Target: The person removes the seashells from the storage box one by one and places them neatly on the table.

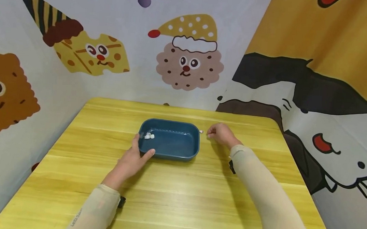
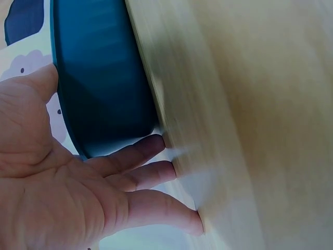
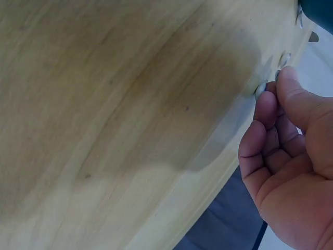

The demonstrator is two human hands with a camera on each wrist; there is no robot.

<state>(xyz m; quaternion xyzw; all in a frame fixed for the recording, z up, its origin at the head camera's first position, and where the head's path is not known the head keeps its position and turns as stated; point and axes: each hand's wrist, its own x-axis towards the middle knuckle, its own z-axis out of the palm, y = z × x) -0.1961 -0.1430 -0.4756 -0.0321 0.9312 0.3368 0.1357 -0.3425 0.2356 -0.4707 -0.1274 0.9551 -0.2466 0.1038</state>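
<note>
A dark blue rectangular tray (image 1: 172, 156) sits on the table with a few small white blocky pieces (image 1: 149, 136) at its left end. My left hand (image 1: 129, 162) spreads around the tray's near left corner. In the left wrist view its thumb (image 2: 46, 80) touches the rim, while the other fingers reach down to the tabletop. To the right of the tray, my right hand (image 1: 222, 134) has its thumb and index finger brought together at a small white piece (image 3: 260, 90). Another white piece (image 3: 284, 59) lies just beyond the thumb tip, and one (image 1: 201, 131) lies beside the tray.
The yellow wood-grain table (image 1: 180, 193) ends at a back edge a short way behind the tray. A cartoon-printed cloth (image 1: 111, 87) hangs behind it, and another printed curtain (image 1: 323, 141) drapes along the right side.
</note>
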